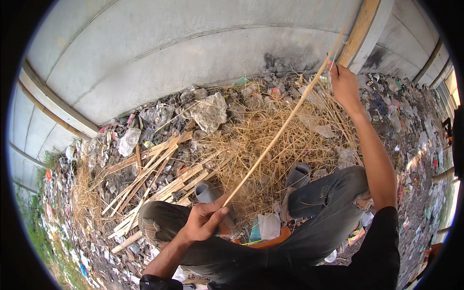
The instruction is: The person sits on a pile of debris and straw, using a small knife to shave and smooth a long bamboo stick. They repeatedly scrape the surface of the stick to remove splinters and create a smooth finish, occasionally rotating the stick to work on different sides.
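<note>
Strip (279, 134) looks mid-work: it runs up and right from the left hand (205, 222), over the heap of shavings (309, 128), past the right hand (344, 87) and out toward the top, where it blurs. Left fingers are curled round its near end, thumb laid along it, so that's a firm grip. Right fingers are bent in close beside the strip, well up from the left hand, with a small teal bit (331, 57) at the tips; can't tell if that's a tool, or whether they're on the strip or just next to it. Progress, my read: plenty done, given how thick the shavings lie between and beyond the feet, and this piece already looks thin and fairly even. Left to do: can't call it. Loose pile of slats (183, 179) sits left of the heap, past the left knee, lying at mixed angles; could be finished stock or pieces waiting, nothing marks which. Some look wider and flatter than the strip in hand, so I'd lean toward waiting. Nearby: pale rock (210, 113) behind the slats, litter all round.
</note>
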### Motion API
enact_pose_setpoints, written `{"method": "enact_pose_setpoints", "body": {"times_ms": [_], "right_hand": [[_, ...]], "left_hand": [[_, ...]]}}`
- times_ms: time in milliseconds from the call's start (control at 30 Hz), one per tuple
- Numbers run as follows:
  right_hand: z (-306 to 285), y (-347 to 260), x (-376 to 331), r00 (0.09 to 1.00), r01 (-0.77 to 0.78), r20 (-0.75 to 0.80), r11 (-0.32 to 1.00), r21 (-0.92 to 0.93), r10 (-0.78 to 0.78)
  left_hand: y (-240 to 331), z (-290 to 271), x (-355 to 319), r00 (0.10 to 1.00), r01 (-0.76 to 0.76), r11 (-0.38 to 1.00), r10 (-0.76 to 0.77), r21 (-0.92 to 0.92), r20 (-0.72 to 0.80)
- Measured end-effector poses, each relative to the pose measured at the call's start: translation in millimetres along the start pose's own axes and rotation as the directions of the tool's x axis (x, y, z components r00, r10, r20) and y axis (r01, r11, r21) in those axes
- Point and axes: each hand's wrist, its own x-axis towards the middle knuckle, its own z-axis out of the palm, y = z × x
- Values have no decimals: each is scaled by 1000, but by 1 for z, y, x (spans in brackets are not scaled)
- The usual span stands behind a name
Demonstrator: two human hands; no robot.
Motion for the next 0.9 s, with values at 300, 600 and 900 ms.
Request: {"method": "enact_pose_setpoints", "body": {"times_ms": [300, 600, 900], "right_hand": [[-10, -63, -65, 937, -330, 350, 351, 876, 6], [18, -116, -108, 832, -411, 510, 376, 830, -217], [12, -132, -163, 625, 416, 474, 778, 471, -621]], "left_hand": [[8, 17, 31, 1000, -2, 991, 6, -137, 25], [35, 34, 55, 993, 73, 969, -49, -237, 109], [23, 33, 60, 991, 60, 932, -97, -357, -88]]}}
